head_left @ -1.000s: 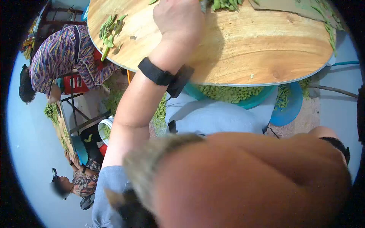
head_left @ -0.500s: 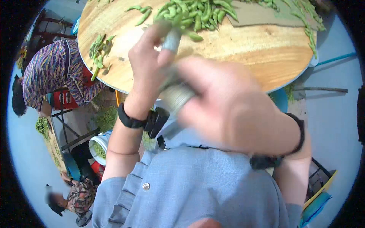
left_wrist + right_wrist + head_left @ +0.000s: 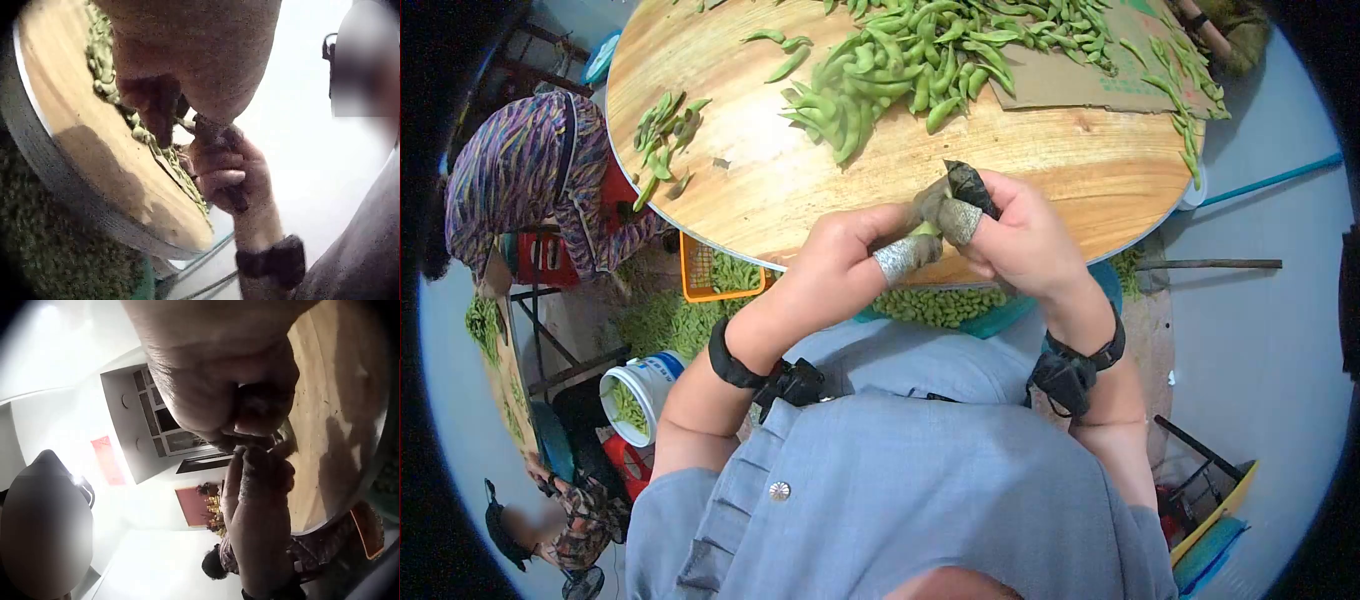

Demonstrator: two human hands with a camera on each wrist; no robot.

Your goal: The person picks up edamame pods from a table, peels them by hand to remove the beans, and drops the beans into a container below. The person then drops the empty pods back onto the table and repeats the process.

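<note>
Both hands meet over the near edge of a round wooden table (image 3: 745,215). My left hand (image 3: 840,255) and my right hand (image 3: 1030,240) pinch a green bean pod (image 3: 926,229) between thumbs and fingertips. Most of the pod is hidden by the fingers. Silvery tape (image 3: 897,260) wraps the left thumb, and similar tape covers the right thumb; a dark wrap (image 3: 972,188) shows at a right finger. Beyond the hands lies a heap of green pods (image 3: 890,75). Below them, shelled beans (image 3: 935,306) fill a teal basin (image 3: 1108,285), partly hidden under the table edge.
A smaller pile of pods (image 3: 662,150) lies at the table's left. Flattened cardboard (image 3: 1060,92) sits under pods at the right. On the floor to the left stand an orange crate (image 3: 695,270) and a white bucket (image 3: 655,375). Other people work at the left and far right.
My left hand has come back from the pod heap toward the table's near edge. My right hand has moved away from close before the camera to meet it.
</note>
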